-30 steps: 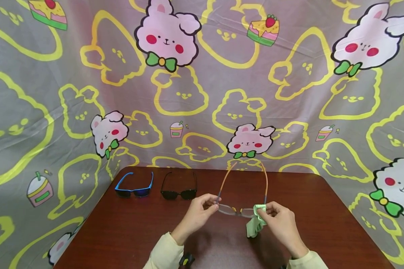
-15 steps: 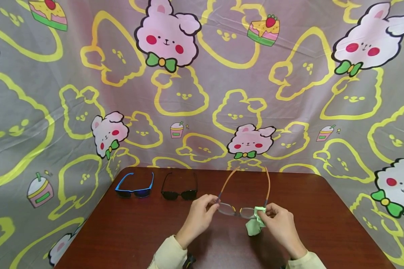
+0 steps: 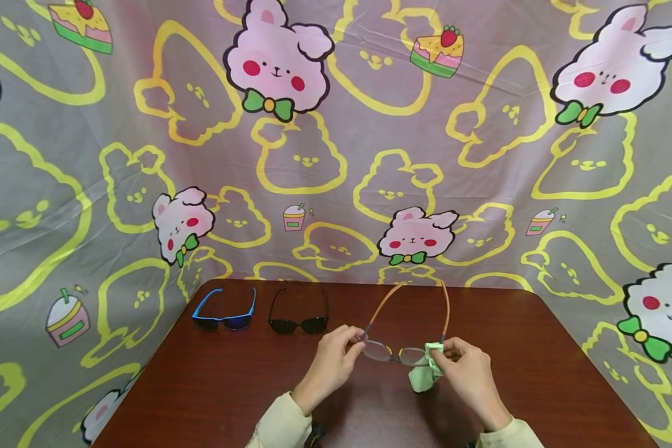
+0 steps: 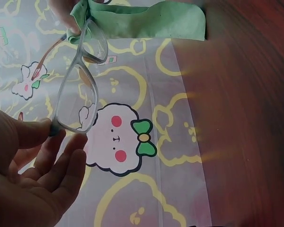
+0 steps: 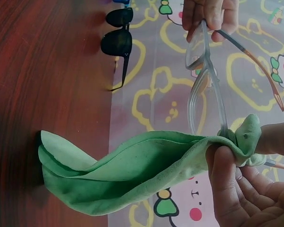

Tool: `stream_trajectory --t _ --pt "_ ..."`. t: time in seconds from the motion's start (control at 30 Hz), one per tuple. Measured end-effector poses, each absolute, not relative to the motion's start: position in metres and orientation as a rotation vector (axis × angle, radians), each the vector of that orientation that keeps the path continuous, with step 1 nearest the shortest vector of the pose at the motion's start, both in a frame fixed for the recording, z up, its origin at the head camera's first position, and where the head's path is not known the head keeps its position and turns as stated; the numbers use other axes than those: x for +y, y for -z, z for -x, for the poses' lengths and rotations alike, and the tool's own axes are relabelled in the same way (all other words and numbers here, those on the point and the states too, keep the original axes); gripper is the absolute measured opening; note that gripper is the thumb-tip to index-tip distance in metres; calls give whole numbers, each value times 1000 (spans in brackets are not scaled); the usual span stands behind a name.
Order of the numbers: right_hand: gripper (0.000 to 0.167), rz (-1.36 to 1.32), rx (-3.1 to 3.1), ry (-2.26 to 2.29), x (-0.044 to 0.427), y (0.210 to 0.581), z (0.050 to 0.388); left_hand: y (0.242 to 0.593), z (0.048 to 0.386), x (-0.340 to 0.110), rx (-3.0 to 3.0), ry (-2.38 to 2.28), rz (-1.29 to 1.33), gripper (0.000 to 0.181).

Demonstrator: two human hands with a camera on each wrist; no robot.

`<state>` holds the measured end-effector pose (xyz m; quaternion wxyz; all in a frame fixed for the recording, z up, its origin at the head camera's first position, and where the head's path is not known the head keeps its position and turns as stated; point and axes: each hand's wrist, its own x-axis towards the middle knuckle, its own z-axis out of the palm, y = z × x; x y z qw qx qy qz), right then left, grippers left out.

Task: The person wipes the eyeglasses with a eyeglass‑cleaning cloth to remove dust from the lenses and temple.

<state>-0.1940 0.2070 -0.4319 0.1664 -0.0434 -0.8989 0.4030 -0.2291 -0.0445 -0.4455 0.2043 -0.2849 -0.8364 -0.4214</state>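
Note:
A pair of clear-framed eyeglasses (image 3: 376, 350) with orange-brown temples is held up above the table, temples pointing away. My left hand (image 3: 331, 361) pinches the frame's left corner between thumb and fingers, seen also in the left wrist view. At the opposite corner my right hand (image 3: 470, 373) pinches a light green cloth (image 5: 118, 175) folded round the frame beside the right lens. The cloth's loose end hangs down below the glasses. Part of the right hinge is hidden under cloth and fingers.
Blue-framed sunglasses (image 3: 223, 322) and black sunglasses (image 3: 298, 325) lie at the back left of the dark wooden table (image 3: 213, 379). A patterned curtain (image 3: 336, 155) encloses the table's back and sides.
The eyeglasses have tipped slightly, their temple ends dropping a little. The cloth's hanging end has shifted and spread somewhat. Both hands keep their hold.

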Motion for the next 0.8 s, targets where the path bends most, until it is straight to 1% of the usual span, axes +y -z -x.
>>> stream_trajectory --t 0.8 --pt "7 149 -2492 -1082 209 433 195 443 225 -48 -2406 1207 834 7"
